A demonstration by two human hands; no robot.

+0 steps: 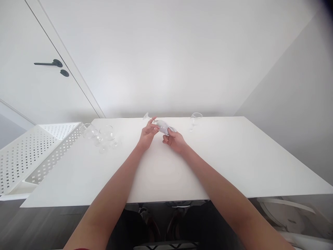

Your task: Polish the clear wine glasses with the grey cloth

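Note:
Both my hands meet over the far middle of a white table [208, 166]. Between them lies a clear stemmed glass [161, 125], tipped on its side with its foot pointing to the far left. My left hand [147, 133] pinches the glass near the stem with its fingertips. My right hand [173, 139] is closed around the bowl end, where something pale, perhaps a cloth, shows inside the glass. Another clear stemmed glass [195, 119] stands upright to the right of my hands.
Two or three more clear glasses [102, 136] stand at the table's far left. A white perforated rack [33, 152] sits beside the table's left edge. A door with a black handle [49, 64] is at the upper left; a white chair [286, 211] at the lower right.

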